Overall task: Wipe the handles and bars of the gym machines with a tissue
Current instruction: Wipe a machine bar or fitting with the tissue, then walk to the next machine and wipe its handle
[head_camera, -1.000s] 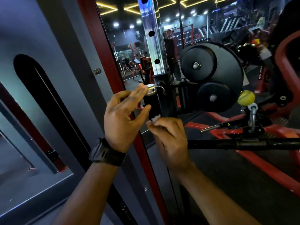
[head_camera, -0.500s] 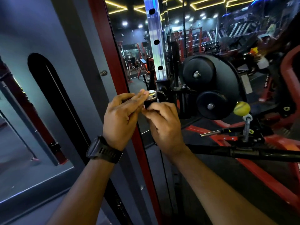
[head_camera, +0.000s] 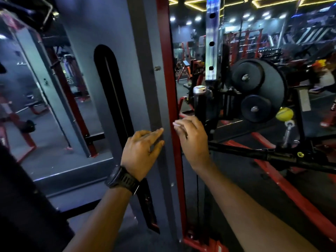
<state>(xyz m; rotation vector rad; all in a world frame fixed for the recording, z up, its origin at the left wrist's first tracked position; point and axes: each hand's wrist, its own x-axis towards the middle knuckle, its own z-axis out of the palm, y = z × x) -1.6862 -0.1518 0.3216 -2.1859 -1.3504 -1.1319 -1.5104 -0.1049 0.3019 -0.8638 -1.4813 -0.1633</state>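
1. This is a dark gym with small bright ceiling lights (head_camera: 198, 18). A tall grey and red post (head_camera: 160, 91) stands right in front.
2. The left hand (head_camera: 143, 150), with a black watch (head_camera: 120, 177) on the wrist, is loose and holds nothing. Its fingertips are at the grey side of the post.
3. The right hand (head_camera: 192, 139) is curled and pinches the tissue (head_camera: 176, 124). Only a little white bit shows at the fingertips, just beside the red edge.
4. The short black handle (head_camera: 200, 104) with a shiny cap is just above the right hand, and the hand is not touching it.
5. The hands look to be between wipes. The long black bar (head_camera: 254, 151) on the right is likely next. The tissue hand would need to wrap round it and rub along.
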